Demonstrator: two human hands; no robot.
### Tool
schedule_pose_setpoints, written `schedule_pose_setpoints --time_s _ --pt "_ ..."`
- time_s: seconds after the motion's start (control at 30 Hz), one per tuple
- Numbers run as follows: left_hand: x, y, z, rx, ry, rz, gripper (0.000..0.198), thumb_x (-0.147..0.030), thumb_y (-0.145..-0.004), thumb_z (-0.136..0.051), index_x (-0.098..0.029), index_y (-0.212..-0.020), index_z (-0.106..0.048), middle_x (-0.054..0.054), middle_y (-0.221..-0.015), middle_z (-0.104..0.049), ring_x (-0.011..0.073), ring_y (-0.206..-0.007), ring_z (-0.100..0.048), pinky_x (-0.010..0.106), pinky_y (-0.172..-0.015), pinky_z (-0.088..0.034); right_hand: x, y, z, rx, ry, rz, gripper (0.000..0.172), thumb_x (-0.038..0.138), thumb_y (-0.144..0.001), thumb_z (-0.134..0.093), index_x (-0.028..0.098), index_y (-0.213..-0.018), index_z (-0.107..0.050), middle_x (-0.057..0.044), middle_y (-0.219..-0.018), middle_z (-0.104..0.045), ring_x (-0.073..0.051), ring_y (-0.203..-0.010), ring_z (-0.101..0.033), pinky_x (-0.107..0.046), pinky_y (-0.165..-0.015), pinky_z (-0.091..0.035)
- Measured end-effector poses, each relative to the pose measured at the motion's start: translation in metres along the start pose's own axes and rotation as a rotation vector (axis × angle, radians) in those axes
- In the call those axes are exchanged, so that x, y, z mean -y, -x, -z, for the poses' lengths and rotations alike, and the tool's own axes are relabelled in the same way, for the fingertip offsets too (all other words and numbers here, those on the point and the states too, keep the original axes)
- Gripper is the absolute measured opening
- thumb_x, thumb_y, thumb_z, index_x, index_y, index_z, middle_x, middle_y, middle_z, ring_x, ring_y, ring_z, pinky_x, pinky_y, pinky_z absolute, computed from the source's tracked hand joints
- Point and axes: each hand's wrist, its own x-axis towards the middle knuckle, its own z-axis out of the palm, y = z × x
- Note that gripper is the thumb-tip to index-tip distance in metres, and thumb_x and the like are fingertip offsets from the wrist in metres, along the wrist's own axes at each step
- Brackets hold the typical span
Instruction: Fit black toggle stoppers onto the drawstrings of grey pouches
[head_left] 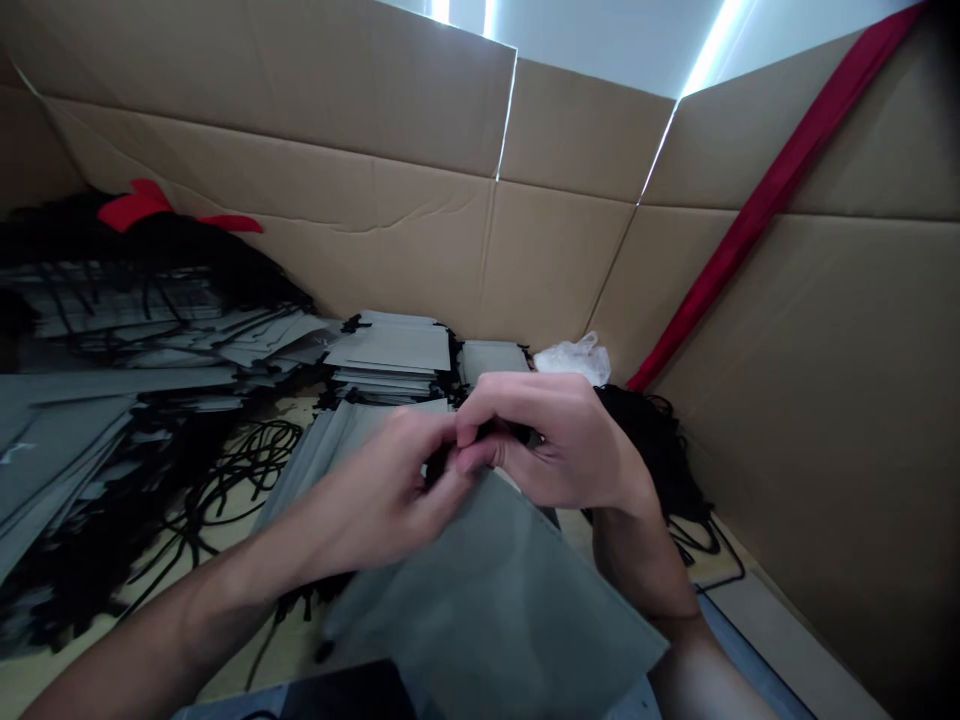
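Through my camera, fingers of left hand [401, 485] and right hand [559, 440] are pinched nearly together on the upper corner of the grey fabric piece [495, 595], hanging toward six o'clock; I would pinch firmly, without pulling.

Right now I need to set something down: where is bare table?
Bare table shows in small patches: between left forearm and held grey cloth, crossed by a black cord, and between that forearm and the left stack. The back is crowded with piles.
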Motion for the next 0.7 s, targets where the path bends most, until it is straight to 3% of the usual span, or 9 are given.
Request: schedule_pose_setpoints --time_s 0.1,0.2,0.4,0.57,0.7 --pt "0.0021 0.0009 -0.004 -0.004 -0.064 -0.032 0.028 -0.017 -0.104 -0.047 -0.021 -0.076 -0.047 -0.008 -0.063 -0.042 0.0084 -0.057 -0.036 0.023 -0.052 -0.029 -0.0023 -0.0015 -0.0023 -0.011 -0.022 -0.011 0.017 0.009 -0.101 -0.077 0.021 -0.091 -0.072 0.002 -0.083 -0.076 -0.011 -0.072 -0.066 -0.023 -0.069 -0.054" --pt "0.0009 0.0015 -0.0065 -0.039 -0.108 -0.091 0.031 -0.011 -0.1 -0.045 -0.023 -0.074 -0.032 -0.008 -0.062 -0.029 0.0083 -0.054 -0.027 0.027 -0.051 -0.022 -0.0053 -0.0013 -0.0032 -0.062 -0.19 -0.027 0.015 0.012 -0.101 -0.086 0.02 -0.092 -0.076 0.003 -0.081 -0.076 -0.009 -0.067 -0.063 -0.021 -0.064 -0.051" --pt "0.0007 0.0029 -0.0095 -0.085 -0.266 -0.262 0.031 -0.006 -0.101 -0.042 -0.024 -0.078 -0.034 -0.007 -0.064 -0.041 0.0111 -0.056 -0.036 0.03 -0.054 -0.03 -0.0054 0.0006 -0.005 -0.098 -0.457 -0.116 0.019 0.024 -0.098 -0.097 0.017 -0.094 -0.08 0.003 -0.079 -0.075 -0.008 -0.066 -0.066 -0.018 -0.062 -0.053" --pt "-0.0009 0.0054 -0.0097 -0.103 -0.321 -0.327 0.03 -0.004 -0.104 -0.044 -0.023 -0.081 -0.046 -0.005 -0.068 -0.051 0.0132 -0.06 -0.043 0.031 -0.056 -0.035 -0.0013 -0.0011 -0.006 -0.09 -0.592 -0.191 0.029 0.035 -0.094 -0.101 0.016 -0.091 -0.08 0.001 -0.078 -0.074 -0.01 -0.064 -0.067 -0.019 -0.059 -0.055" --pt "-0.0032 0.0068 -0.0101 -0.104 -0.368 -0.369 0.029 -0.006 -0.106 -0.045 -0.023 -0.083 -0.048 -0.004 -0.069 -0.052 0.0135 -0.06 -0.041 0.032 -0.055 -0.034 -0.0006 -0.0013 -0.007 -0.058 -0.723 -0.288 0.039 0.047 -0.091 -0.102 0.016 -0.088 -0.079 -0.001 -0.077 -0.075 -0.012 -0.065 -0.07 -0.022 -0.061 -0.06"
